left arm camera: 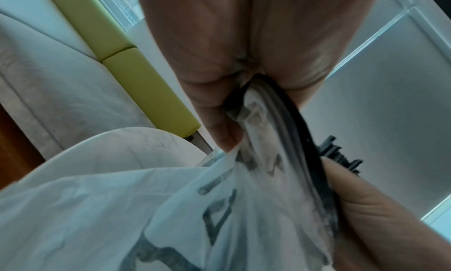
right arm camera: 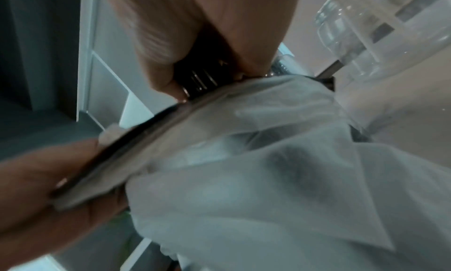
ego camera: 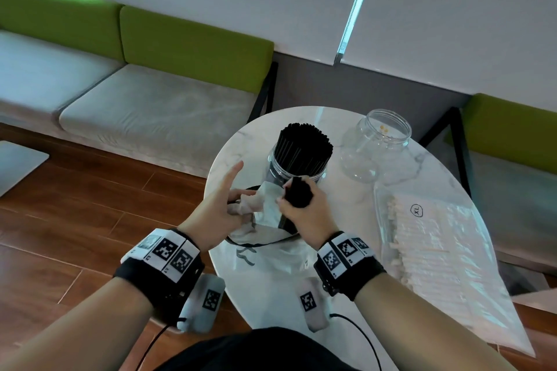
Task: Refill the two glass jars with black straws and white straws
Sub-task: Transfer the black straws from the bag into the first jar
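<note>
on the round marble bench (ego camera: 271, 295), one glass jar (ego camera: 297, 170) is packed with black straws (ego camera: 306, 147). right hand (ego camera: 304, 211) grip is wrapped round another bunch of black straws (ego camera: 298, 193), half out of a crumpled plastic bag (ego camera: 265, 205); left hand (ego camera: 217, 214) pinches the bag's edge, other fingers spread. second jar (ego camera: 376, 147) stands just beside, nearly empty. pack of white straws (ego camera: 437, 238) lies on the right. grey-and-green sofa (ego camera: 150, 93), wood floor (ego camera: 75, 220), white blinds (ego camera: 452, 9) around.
</note>
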The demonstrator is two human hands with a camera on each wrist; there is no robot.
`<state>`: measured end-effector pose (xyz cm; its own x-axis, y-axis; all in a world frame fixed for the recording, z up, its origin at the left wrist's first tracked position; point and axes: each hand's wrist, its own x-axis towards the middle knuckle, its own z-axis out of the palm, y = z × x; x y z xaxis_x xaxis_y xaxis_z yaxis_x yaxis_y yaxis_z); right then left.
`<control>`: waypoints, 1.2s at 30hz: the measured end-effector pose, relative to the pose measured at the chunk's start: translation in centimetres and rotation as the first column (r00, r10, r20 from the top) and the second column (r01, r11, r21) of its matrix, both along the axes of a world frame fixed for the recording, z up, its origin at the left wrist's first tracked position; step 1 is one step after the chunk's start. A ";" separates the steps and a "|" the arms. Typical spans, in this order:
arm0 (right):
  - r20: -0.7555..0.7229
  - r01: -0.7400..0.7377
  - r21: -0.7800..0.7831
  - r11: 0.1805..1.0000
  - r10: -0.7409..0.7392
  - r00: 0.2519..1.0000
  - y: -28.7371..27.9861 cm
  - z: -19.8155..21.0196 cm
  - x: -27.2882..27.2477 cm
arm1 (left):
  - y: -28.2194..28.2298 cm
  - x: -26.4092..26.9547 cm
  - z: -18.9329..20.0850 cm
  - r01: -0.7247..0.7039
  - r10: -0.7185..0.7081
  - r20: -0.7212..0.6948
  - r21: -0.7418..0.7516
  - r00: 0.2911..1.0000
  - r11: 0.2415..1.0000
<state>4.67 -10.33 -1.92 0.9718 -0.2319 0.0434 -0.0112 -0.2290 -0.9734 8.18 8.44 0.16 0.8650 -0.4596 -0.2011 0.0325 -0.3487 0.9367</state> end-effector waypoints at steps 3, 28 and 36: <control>0.087 0.068 0.045 0.997 -0.072 0.994 -0.8 0.9 -0.2 | 0.8 0.2 -0.4 -0.042 0.030 0.110 0.100 0.993 0.994; -0.321 0.154 0.023 0.988 -0.139 0.937 -4.2 -7.4 -2.7 | -2.0 -2.3 -11.4 0.339 -0.563 -0.085 0.868 0.822 0.363; 0.002 -0.063 0.120 0.991 0.063 0.998 -6.9 2.0 0.0 | -3.9 -1.1 -10.5 0.358 -0.537 -0.133 0.869 0.833 0.342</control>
